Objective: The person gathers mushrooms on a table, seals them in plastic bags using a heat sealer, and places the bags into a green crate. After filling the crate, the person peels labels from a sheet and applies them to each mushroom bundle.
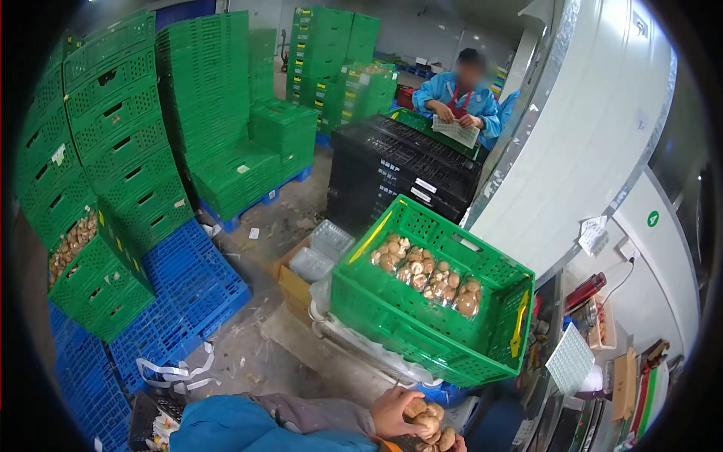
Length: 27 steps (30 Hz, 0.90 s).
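Observation:
At the bottom of the view, my left hand (393, 413) curls its fingers round a cluster of brown mushrooms (431, 416). Part of my right hand (459, 444) shows at the lower edge, its fingers pressed to the other side of the same mushrooms; the rest of it is cut off. Whether a tray lies under the mushrooms is hidden. Just beyond my hands is a green crate (422, 343), holding several clear-wrapped packs of mushrooms (416, 266) in a row.
A cardboard box (295, 280) holds clear plastic trays (322, 250). Black crates (399, 162) stand behind, where a co-worker (463, 98) handles a pale sheet. Stacked green crates (113, 113) and blue pallets (181, 279) fill the left. A label sheet (570, 361) is at right.

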Tool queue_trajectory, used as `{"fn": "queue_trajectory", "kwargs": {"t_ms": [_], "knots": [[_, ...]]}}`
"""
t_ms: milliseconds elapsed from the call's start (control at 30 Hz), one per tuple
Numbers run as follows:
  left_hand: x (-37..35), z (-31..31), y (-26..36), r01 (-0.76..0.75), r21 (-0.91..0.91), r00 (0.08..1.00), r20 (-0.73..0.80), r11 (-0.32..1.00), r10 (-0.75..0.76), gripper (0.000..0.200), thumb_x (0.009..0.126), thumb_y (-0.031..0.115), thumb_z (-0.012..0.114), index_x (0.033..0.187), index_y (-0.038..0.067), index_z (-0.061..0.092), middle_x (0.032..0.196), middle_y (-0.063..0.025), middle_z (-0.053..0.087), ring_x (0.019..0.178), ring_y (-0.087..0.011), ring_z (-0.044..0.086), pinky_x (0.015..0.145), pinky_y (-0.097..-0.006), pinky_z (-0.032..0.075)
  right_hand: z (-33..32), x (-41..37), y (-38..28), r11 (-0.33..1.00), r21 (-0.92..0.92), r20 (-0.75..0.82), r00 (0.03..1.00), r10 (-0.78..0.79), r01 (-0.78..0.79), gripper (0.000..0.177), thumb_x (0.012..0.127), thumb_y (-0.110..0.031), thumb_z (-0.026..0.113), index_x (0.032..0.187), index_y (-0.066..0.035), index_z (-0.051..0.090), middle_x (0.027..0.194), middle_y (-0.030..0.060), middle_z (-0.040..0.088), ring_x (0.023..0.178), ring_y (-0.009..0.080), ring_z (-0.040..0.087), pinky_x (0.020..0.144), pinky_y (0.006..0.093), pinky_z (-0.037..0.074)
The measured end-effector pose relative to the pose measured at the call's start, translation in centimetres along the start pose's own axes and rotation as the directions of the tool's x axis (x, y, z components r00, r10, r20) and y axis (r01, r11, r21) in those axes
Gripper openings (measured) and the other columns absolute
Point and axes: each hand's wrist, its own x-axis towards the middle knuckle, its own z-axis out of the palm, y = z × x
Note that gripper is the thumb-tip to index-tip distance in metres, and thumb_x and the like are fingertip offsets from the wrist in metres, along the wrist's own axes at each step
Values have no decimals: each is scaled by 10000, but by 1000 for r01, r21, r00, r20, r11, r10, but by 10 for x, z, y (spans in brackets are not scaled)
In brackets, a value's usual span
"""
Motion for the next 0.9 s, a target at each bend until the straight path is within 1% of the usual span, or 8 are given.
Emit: {"fn": "queue_trajectory", "kwargs": {"t_ms": [67,267,333,400,533,733,800,900], "knots": [[3,-4,0,24,29,1000,9,999,-24,733,642,504,748,1210,118,491,1063,-198,503,987,-359,519,865,-415,427,1,10,-28,957,239,102,984,146,-167,660,703,35,722,1269,29,381,1057,160,555,900,224,601,756,320,517],[7,-5,-9,-5,-33,998,58,999,7,750,645,524,737,1212,104,483,1073,-215,493,1003,-370,511,882,-413,422,1,8,-16,998,-43,42,998,39,-37,747,660,-16,778,1287,47,378,1111,170,560,933,231,602,784,333,509],[9,-2,-12,-27,-19,997,72,999,28,748,650,515,738,1212,95,479,1069,-225,486,990,-369,512,871,-405,424,-1,11,-44,996,1,69,994,89,-89,733,671,-7,770,1292,44,383,1124,176,558,974,235,592,809,338,501],[10,0,-11,-16,-25,995,94,1000,18,751,651,515,737,1216,95,475,1069,-226,484,989,-369,508,872,-405,420,2,10,-56,945,272,44,983,177,-182,750,679,-4,767,1311,40,365,1153,183,548,1013,243,578,819,338,497],[14,1,-12,-15,-13,990,140,1000,16,770,652,528,733,1229,97,460,1062,-232,482,993,-376,494,882,-406,405,-1,8,-43,982,115,34,989,147,-150,762,686,0,763,1324,38,347,1183,190,533,1031,248,572,825,335,496],[16,0,-14,32,-12,976,215,999,-29,795,644,545,733,1230,88,453,1048,-246,486,998,-386,491,884,-413,400,3,-1,-34,926,279,15,965,260,-254,770,687,-1,763,1330,32,340,1164,169,540,1001,228,575,821,330,495],[15,2,-18,31,-19,978,205,999,-27,793,644,542,734,1230,88,453,1040,-246,491,990,-387,496,882,-417,403,3,-3,-1,994,51,6,995,101,-101,752,691,6,753,1326,26,352,1144,152,550,975,211,575,806,322,494],[12,5,-25,-5,-42,987,158,999,11,785,645,534,737,1228,91,454,1024,-245,502,974,-389,507,873,-422,410,2,-6,8,997,11,21,996,81,-82,724,702,21,734,1323,23,362,1132,141,555,964,201,573,790,314,492]]}}
